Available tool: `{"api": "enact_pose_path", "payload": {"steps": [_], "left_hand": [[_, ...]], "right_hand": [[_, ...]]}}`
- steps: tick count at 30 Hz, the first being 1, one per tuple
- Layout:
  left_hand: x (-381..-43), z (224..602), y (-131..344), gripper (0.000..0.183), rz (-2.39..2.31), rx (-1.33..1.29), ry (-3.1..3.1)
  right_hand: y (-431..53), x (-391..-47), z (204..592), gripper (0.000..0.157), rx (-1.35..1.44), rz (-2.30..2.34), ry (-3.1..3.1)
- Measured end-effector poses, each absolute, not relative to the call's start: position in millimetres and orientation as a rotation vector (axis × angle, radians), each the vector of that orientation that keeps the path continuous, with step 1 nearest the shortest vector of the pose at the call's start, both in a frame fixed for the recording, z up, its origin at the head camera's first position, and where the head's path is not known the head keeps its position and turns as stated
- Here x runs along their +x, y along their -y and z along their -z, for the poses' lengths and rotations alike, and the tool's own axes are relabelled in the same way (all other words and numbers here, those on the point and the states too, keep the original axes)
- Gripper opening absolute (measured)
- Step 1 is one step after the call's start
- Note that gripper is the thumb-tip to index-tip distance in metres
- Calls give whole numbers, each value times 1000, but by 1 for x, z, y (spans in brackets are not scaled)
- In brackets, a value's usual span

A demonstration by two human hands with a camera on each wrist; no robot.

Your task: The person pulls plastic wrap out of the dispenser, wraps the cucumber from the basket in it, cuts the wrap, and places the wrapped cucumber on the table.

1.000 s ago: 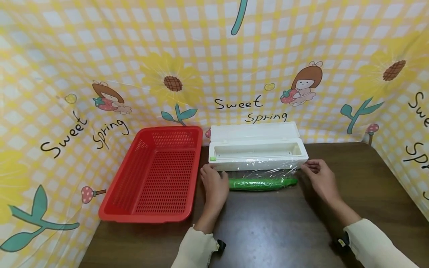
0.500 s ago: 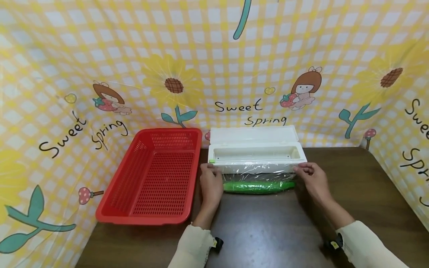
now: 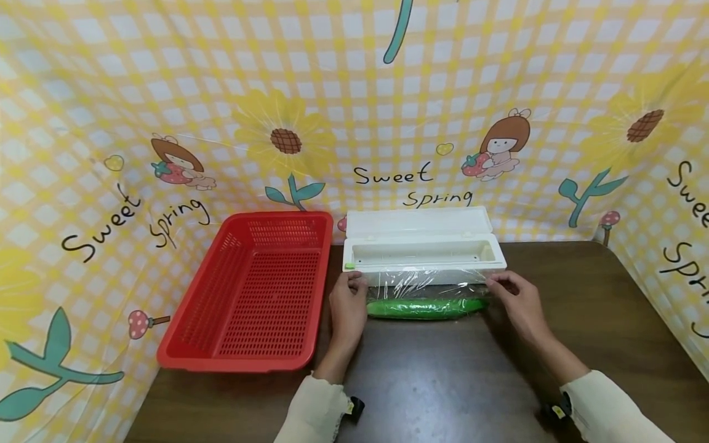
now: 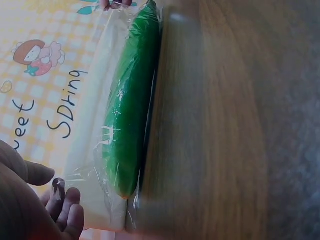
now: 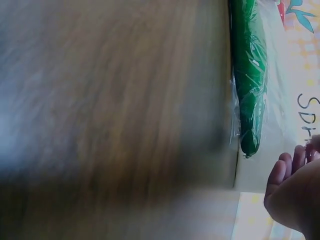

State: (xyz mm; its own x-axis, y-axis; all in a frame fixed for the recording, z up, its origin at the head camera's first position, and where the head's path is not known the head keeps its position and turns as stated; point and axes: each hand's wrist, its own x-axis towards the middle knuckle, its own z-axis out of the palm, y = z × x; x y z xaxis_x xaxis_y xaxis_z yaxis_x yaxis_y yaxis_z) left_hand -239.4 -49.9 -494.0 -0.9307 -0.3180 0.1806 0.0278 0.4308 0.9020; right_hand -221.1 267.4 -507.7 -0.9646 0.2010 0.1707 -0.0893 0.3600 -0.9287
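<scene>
A green cucumber [image 3: 426, 309] lies on the table under clear cling film [image 3: 423, 290], which stretches back to the front of a white cling film dispenser [image 3: 426, 271]. Its lid [image 3: 418, 223] stands raised behind. At the film's left edge, my left hand [image 3: 348, 307] pinches the film; the left wrist view has this thumb and fingers [image 4: 58, 192] close together at the corner. My right hand [image 3: 520, 304] pinches the opposite edge near the dispenser's right front corner. In the right wrist view, the film clings along the cucumber [image 5: 250, 80], wrinkled near its tip.
A red perforated plastic basket [image 3: 240, 359] stands left of the dispenser, close to my left hand. A small green slider [image 3: 349, 266] sits at the dispenser's left end. Behind the brown table [image 3: 443, 381] hangs a yellow checked cloth [image 3: 354, 111].
Over the first half second my right hand moves left, onto the film's edge by the dispenser corner. The film pulls flatter across the dispenser front. Since then both hands have barely moved.
</scene>
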Motion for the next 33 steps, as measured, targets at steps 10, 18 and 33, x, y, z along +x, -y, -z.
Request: {"api": "enact_pose_path", "payload": {"steps": [10,18,33], "left_hand": [[-243,497,53,10,1558,174,2257],[-244,498,53,22,1639,166,2192],[-214,502,60,11,1415,-97,2409]], "right_hand": [[-261,-218,490,25,-43,-1633,2330],[-260,-218,488,26,58,-1622,2316],[-292,-201,517,26,635,-1399,2395]]}}
